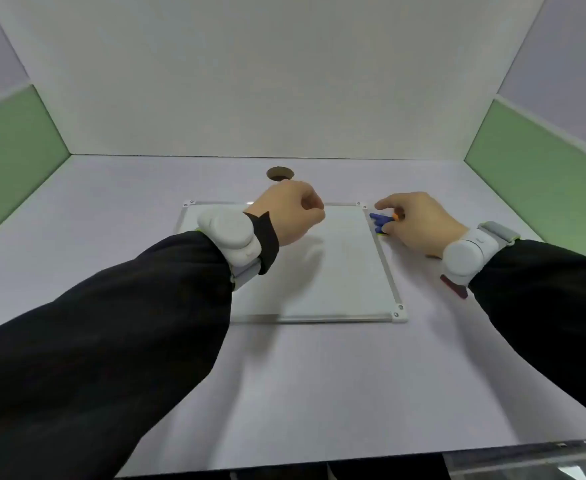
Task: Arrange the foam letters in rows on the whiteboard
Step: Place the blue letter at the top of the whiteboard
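On the left, a dark sleeve (94,334) with a white band (230,237) on the wrist reaches out over the white desk (284,393). The left hand (289,211) is up over the far end of the whiteboard (336,271). Its grip is curled into a loose fist, and nothing shows inside it. The whiteboard lies flat on the desk, and its part in view is bare. Behind the left hand there is a round hole (280,173) in the desk. Just past the right edge of the board sit the foam letters (381,221), a small bunch of blue, yellow and orange. The right hand (419,223) is on them, fingers bent round the bunch. A dark red piece (454,289) lies by the right wrist.
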The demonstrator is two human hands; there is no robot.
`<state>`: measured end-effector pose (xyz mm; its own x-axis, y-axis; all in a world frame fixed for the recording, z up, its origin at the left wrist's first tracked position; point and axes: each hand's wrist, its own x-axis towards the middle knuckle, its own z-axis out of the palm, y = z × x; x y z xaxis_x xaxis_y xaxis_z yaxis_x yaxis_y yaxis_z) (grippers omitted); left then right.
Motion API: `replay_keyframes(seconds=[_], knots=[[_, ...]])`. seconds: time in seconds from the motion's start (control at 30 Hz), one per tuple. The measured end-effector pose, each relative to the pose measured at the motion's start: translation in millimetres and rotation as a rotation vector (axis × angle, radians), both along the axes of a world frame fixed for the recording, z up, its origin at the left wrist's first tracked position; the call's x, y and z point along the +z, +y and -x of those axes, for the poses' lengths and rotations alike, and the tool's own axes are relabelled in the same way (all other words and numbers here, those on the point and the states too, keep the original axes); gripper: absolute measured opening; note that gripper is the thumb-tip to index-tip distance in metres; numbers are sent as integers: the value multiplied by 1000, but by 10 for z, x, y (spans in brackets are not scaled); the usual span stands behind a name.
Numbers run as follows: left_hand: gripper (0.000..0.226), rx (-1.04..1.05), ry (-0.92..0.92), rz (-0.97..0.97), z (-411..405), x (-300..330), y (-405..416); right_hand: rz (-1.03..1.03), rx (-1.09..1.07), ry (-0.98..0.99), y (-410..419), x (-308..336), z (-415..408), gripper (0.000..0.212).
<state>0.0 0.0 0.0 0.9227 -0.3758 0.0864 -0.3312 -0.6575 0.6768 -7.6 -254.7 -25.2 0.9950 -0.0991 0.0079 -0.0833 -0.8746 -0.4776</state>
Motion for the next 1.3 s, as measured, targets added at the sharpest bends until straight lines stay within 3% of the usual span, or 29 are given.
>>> replay_keyframes(seconds=[0.43,0.6,0.8,0.93,1.07,1.3], knots=[[14,19,44,-3,-212,-116,-41,6,53,-40,-42,-22,-115,43],[13,20,60,5,-168,-107,20,38,31,-105,-56,166,-72,13],[20,34,103,122,-132,-65,219,-350,88,-90,413,483,65,17],[36,22,82,227,-140,19,416,-350,228,-73,906,499,49,15],[16,46,50,222,-126,64,681,-382,275,-67,1297,400,-92,13],[8,177,53,211,-189,-46,1196,-386,323,-42,1836,191,-283,9]])
